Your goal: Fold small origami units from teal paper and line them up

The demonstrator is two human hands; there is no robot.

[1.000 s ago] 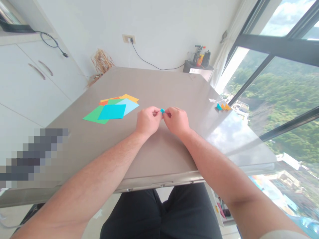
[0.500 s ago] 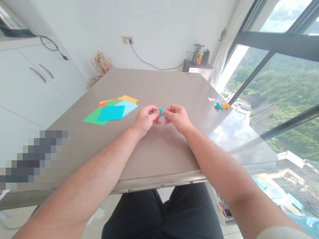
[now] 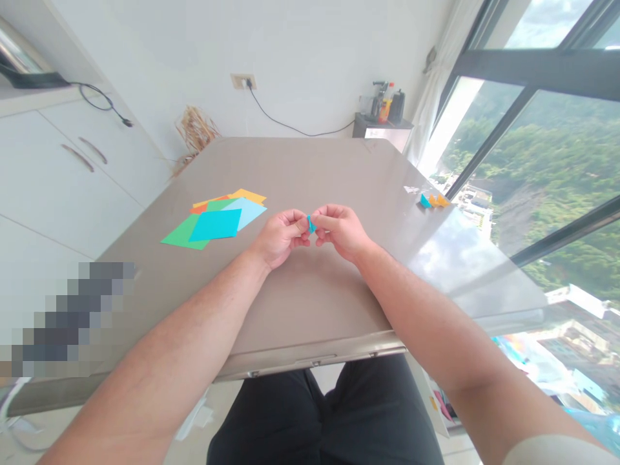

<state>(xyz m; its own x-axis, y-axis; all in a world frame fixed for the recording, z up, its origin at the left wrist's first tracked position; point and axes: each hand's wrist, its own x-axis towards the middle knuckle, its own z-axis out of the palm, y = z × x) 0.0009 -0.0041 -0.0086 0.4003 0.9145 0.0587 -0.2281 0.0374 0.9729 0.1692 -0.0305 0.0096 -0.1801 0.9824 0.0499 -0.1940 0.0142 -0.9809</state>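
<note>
A small piece of folded blue paper [image 3: 311, 224] is pinched between my two hands, above the middle of the table. My left hand [image 3: 282, 236] grips its left side between thumb and fingers. On its right side, the thumb and fingertips of my right hand [image 3: 340, 230] close on it. Much of the folded paper is hidden by my fingertips, so its exact shape cannot be made out. To the left of my hands lies a fanned spread of coloured paper sheets [image 3: 216, 225] in blue, green, light blue, orange and yellow.
Small folded paper pieces, one blue [image 3: 425, 201] and some orange [image 3: 438, 201], stand near the right edge of the brown table [image 3: 310, 290]. A low cabinet [image 3: 387, 132] with bottles is behind it. Windows [image 3: 557, 142] line the right side; a blurred dark patch [image 3: 72, 316] covers the left.
Both hands still pinch the folded blue paper, which has turned slightly and shows a different side. The whole view has tilted a little.
</note>
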